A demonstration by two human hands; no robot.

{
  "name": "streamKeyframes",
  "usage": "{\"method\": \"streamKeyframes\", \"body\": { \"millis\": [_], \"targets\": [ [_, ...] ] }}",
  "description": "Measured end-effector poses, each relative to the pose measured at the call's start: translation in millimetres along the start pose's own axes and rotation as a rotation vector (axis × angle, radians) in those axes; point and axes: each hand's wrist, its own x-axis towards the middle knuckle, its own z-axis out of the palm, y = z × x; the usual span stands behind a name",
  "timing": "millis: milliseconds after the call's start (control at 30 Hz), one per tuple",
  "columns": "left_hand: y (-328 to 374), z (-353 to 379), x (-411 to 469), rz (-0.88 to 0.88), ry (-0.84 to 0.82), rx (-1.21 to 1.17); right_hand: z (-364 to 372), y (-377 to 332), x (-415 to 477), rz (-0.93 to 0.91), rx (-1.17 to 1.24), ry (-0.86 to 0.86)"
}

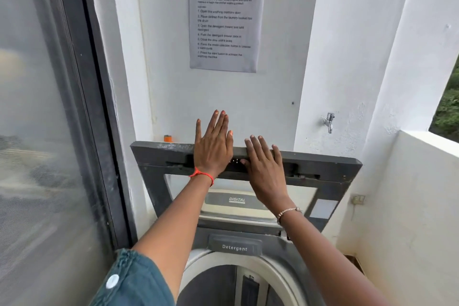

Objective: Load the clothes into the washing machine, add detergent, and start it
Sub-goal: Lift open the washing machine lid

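A top-loading washing machine stands below me with its dark grey lid [330,169] raised upright. My left hand [213,146] lies flat with straight fingers against the lid's top edge. My right hand [265,169] lies flat beside it on the same edge. Under the lid a grey flap marked "Detergent" [234,247] sits at the rim of the round drum opening [223,283]. The drum's inside looks dark, and no clothes show in it. An orange cap [168,138] peeks out behind the lid's left corner.
A printed instruction sheet [227,15] hangs on the white wall ahead. A tap [329,122] sticks out of the wall at right, above a low white parapet [422,146]. A dark-framed glass door [62,131] fills the left side.
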Motion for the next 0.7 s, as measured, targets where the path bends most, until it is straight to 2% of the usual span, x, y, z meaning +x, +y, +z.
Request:
{"method": "streamKeyframes", "body": {
  "millis": [167,400,700],
  "targets": [
    [-14,29,14,0.058,0.026,0.009,21,14,32,0.007,0.077,0.028],
    [-23,61,37,0.039,-0.007,-0.047,51,32,67,0.032,0.211,-0.011],
    [-28,87,51,0.017,-0.036,-0.084,70,42,88,0.020,0.219,-0.039]
  ]
}}
